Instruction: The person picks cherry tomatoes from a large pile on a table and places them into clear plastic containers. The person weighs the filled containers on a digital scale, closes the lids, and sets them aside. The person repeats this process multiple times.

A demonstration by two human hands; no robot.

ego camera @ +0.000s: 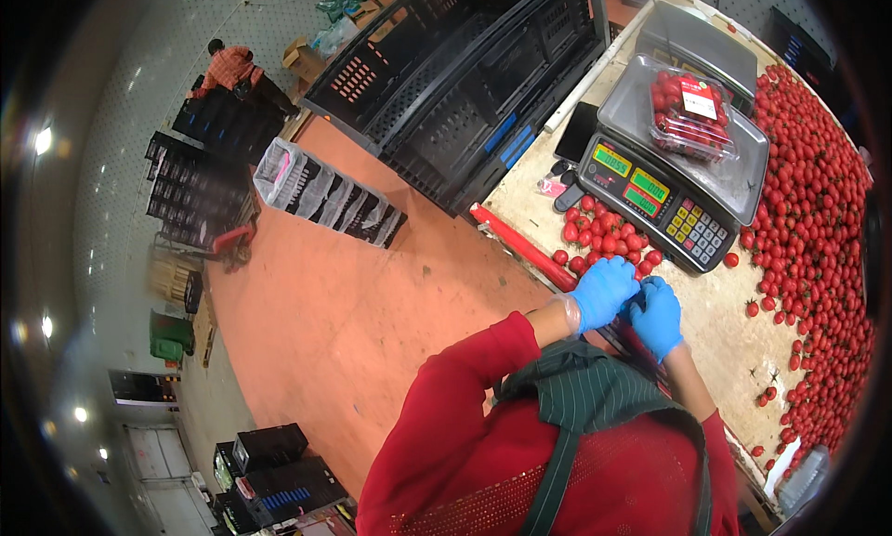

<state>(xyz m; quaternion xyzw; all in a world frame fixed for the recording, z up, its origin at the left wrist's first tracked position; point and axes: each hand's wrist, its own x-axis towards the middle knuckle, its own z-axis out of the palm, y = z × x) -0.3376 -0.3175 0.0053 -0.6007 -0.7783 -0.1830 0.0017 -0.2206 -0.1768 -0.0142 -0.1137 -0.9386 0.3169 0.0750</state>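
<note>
My left hand (605, 292), in a blue glove, is at the table's near edge beside a small group of cherry tomatoes (608, 233). Close against it, my right hand (656, 318), also blue-gloved, has its fingers bent. The fingertips meet, and whether anything is between them is hidden. Beyond them stands a digital weighing scale (655, 194) with a lit display. A clear plastic clamshell of tomatoes (690, 114), bearing a label, lies on its metal pan (749, 167). A large heap of cherry tomatoes (815, 229) covers the table's far right side.
Black plastic crates (460, 104) stand left of the table (725, 327). A dark phone (577, 132) lies beside the scale. A liner-draped crate stack (327, 191) is on the floor. Further off, a person (233, 69) bends over stacked black crates (195, 187).
</note>
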